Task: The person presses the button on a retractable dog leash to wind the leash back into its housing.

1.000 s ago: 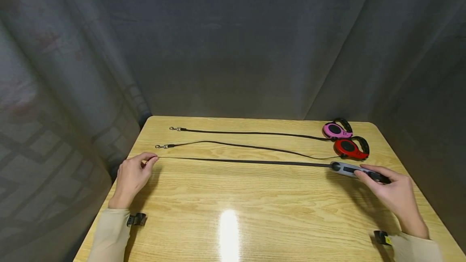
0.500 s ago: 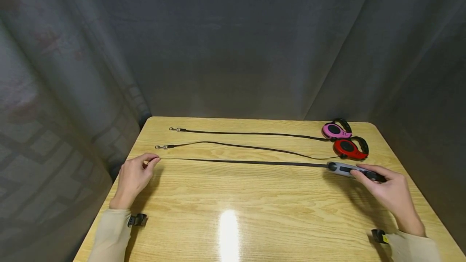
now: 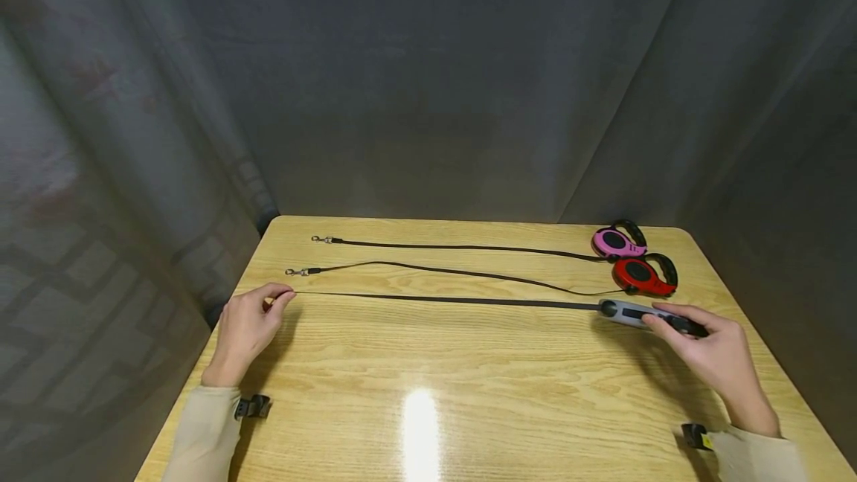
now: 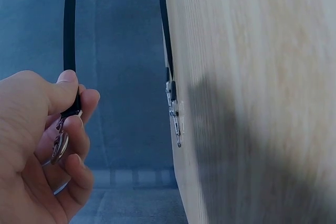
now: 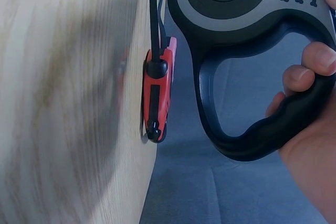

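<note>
My right hand (image 3: 719, 352) grips the black handle of a grey retractable dog leash (image 3: 623, 313), held on edge above the table's right side. In the right wrist view, several fingers curl round the leash's handle loop (image 5: 252, 142). From its casing a black strap (image 3: 455, 300) runs almost straight across to my left hand (image 3: 244, 329). There, thumb and forefinger pinch the strap end, as the left wrist view shows. The metal snap hook (image 4: 61, 146) hangs against the curled fingers of that hand, partly hidden by them.
Behind the taut strap lie a red retractable leash (image 3: 641, 275) and a pink one (image 3: 616, 242), both at the right. Their straps stretch left to metal clips (image 3: 297, 271) on the wooden table (image 3: 415, 352). Grey curtains (image 3: 415, 95) surround the table.
My right hand has shifted slightly left with the grey leash. My left hand has edged a little to the right, still pinching the strap end. The other leashes stay put.
</note>
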The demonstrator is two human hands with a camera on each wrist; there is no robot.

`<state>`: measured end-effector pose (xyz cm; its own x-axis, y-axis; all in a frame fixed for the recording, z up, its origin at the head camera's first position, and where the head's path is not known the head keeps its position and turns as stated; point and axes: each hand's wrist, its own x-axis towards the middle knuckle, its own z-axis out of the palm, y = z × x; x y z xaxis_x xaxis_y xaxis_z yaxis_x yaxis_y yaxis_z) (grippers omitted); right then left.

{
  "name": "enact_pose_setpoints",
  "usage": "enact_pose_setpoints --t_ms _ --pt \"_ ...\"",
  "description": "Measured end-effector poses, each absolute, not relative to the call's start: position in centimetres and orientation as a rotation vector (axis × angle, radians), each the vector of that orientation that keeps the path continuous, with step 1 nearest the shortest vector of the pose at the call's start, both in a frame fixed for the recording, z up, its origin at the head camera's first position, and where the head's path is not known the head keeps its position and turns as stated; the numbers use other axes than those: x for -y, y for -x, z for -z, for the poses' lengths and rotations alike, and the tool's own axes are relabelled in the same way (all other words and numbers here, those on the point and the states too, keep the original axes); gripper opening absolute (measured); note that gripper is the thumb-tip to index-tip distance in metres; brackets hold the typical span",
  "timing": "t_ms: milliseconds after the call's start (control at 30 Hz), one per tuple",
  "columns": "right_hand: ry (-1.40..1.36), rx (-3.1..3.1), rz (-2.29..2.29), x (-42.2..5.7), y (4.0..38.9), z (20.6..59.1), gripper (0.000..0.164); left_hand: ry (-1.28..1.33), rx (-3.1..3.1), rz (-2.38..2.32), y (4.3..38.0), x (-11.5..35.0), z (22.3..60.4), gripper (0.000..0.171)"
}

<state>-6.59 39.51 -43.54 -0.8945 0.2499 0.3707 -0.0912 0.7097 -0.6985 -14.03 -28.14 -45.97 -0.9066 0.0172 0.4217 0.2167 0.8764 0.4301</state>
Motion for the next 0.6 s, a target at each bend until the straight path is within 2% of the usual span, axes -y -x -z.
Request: enact_pose_setpoints --t_ms 600 --pt "0.119 2.500 -1.066 -39.07 6.59 43.73 0.030 0.206 2.617 0.660 13.86 27.79 45.82 0.012"
